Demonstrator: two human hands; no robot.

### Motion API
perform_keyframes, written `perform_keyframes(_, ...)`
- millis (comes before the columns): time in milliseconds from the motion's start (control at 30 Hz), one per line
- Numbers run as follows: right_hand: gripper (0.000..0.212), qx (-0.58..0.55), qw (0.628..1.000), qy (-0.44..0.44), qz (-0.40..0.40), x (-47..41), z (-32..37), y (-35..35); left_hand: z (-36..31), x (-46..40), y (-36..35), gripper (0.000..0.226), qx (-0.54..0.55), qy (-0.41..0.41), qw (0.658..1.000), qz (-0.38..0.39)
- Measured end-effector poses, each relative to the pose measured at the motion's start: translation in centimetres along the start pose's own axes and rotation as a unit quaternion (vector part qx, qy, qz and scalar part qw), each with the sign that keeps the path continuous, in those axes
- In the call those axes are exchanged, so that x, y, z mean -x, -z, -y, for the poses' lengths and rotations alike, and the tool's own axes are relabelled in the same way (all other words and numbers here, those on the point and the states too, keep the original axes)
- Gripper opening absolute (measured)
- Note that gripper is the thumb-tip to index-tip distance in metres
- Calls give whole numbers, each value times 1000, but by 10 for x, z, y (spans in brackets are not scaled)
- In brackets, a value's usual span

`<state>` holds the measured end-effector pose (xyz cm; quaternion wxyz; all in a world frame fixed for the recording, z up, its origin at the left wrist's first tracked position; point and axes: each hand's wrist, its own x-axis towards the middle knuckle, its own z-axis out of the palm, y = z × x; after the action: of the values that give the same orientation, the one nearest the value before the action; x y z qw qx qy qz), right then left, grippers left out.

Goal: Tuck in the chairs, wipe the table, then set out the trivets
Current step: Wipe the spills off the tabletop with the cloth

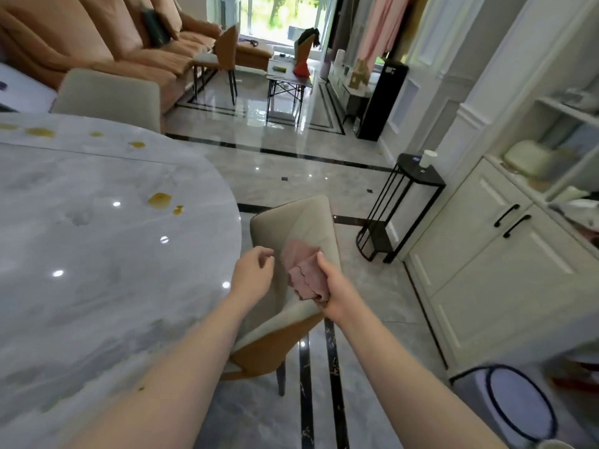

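Note:
A grey marble table (97,254) fills the left side, with several yellow-brown spills (159,200) on its top. A beige chair with an orange back (291,228) stands at the table's right edge, its seat partly under the top. My right hand (337,296) grips a folded pink cloth (304,273) above the chair seat. My left hand (254,273) hovers just left of the cloth with fingers loosely curled, holding nothing. A second beige chair (107,95) stands at the table's far side. No trivets are in view.
A black wire side stand (402,202) with a white cup sits right of the chair by white cabinets (505,260). A round bin (515,406) is at the lower right. An orange sofa, another chair and a small table stand further back on the glossy floor.

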<state>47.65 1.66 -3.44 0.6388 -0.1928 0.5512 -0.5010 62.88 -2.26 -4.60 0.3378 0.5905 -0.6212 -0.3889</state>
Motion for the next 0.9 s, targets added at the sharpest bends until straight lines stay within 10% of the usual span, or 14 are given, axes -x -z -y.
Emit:
perform_keyframes(400, 39, -34, 997, 50, -47, -30, 134, 160, -152, -83, -167, 5, 123, -46, 984, 116)
perform_keyframes(900, 43, -21, 998, 15, -51, -165, 244, 283, -237, -252, -306, 8, 146, 10, 985, 88)
